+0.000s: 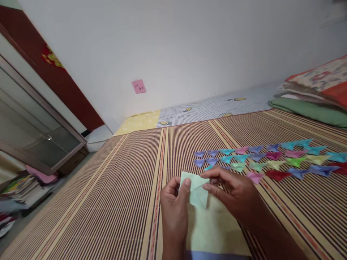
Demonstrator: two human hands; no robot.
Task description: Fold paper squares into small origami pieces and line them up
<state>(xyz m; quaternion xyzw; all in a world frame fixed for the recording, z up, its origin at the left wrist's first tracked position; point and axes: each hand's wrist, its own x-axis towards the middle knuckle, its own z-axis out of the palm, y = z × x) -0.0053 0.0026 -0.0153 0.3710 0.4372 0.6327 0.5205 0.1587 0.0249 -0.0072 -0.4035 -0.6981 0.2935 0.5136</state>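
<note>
I have the left hand (175, 206) pinching the pale green paper (197, 191), held over a pale yellow sheet (219, 231); I judge a fold is being shaped, and the next move calls for a crisp crease. The right hand (235, 193) grips its right corner, partly covering the folded paper pieces (275, 165). I can't see the green paper's underside; the rightmost pieces are cut off.
</note>
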